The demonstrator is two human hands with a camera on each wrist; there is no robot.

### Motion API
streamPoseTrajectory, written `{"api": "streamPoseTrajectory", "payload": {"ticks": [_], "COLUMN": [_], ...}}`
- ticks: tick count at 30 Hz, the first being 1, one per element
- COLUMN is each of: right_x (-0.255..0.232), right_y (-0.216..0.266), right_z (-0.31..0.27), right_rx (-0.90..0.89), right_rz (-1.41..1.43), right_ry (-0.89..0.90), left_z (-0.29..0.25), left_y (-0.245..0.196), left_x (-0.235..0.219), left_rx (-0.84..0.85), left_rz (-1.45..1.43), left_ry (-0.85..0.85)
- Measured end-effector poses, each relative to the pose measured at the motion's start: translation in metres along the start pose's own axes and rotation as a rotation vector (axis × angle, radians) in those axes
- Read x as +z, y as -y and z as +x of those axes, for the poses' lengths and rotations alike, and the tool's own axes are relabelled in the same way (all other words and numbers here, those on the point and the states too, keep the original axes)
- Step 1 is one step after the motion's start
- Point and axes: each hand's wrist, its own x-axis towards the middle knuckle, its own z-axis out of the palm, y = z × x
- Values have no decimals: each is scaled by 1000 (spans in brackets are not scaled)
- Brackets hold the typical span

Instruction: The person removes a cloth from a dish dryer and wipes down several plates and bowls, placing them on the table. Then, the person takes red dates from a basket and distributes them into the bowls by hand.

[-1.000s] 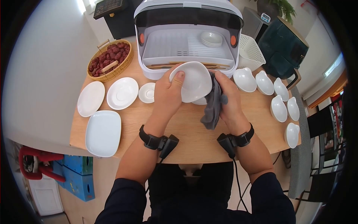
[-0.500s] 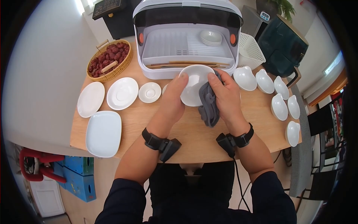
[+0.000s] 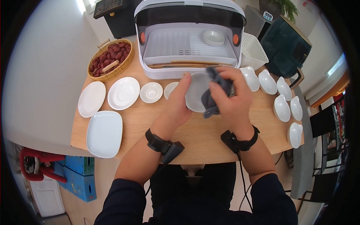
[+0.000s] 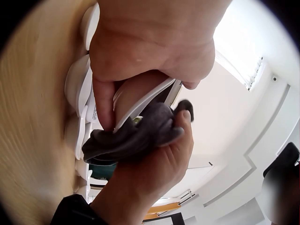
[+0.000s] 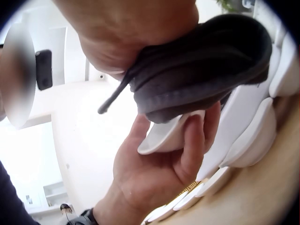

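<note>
In the head view, my left hand (image 3: 176,107) holds a small white bowl (image 3: 195,93) from its left side, thumb up along the rim. A bunched dark grey cloth (image 3: 210,100) is gripped in my right hand (image 3: 239,99) and covers the bowl's right part. From the left wrist, the cloth (image 4: 136,136) lies against the rim of the tilted bowl (image 4: 140,107). In the right wrist view, left-hand fingers (image 5: 192,140) curl round the outside of the bowl (image 5: 161,138), with the cloth (image 5: 201,70) over its mouth. Behind the left hand, a small white dish (image 3: 170,89) is partly hidden.
A white dish cabinet (image 3: 189,74) with raised lid stands behind the hands, holding stacked small dishes (image 3: 213,37) and chopsticks (image 3: 187,65). Plates (image 3: 104,134) lie left, near a basket of dark red fruit (image 3: 112,58). Several spouted bowls (image 3: 281,108) sit right, before a white basket (image 3: 254,54).
The bowl has come down and turned, after both hands held its rim half a second ago. My right hand has rolled over and brought the cloth from beside the bowl onto it.
</note>
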Motion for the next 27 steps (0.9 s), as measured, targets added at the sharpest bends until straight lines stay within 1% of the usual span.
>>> {"api": "streamPoseTrajectory", "payload": {"ticks": [2,4,6,7,9,10,12,16,18,19,21,22,24,25,27], "right_x": [7,9,8,8,8,9,11,5,5,7,10,10,12,11,6], "right_y": [-2,4,8,9,12,11,10,-3,3,3,1,0,-1,0,5], "right_z": [-3,-6,-6,-8,-13,-13,-15,-12,-9,-9,-9,-9,-9,-9,-8], "right_rx": [-456,-423,-524,-527,-480,-479,-457,-509,-426,-427,-454,-451,-270,-270,-51], "right_rz": [-424,-459,-691,-690,-816,-816,-700,-652,-650,-650,-507,-510,-191,-189,-39], "right_ry": [173,181,229,227,337,338,386,365,281,282,186,186,261,262,473], "left_z": [-1,-1,-2,-2,-3,-3,-1,0,0,-1,-2,-2,-1,-2,-2], "left_y": [7,9,7,7,8,9,9,11,11,12,13,15,16,15,10], "left_x": [-3,-1,2,4,8,6,-1,-1,3,3,4,2,-2,-3,-1], "left_rx": [-77,-77,-18,-16,17,16,52,42,42,43,26,22,-3,-1,0], "left_rz": [-25,25,41,42,34,34,104,118,124,124,108,107,103,103,44], "left_ry": [60,44,9,10,-28,-29,-32,-14,-23,-24,-21,-20,-14,-16,-1]}}
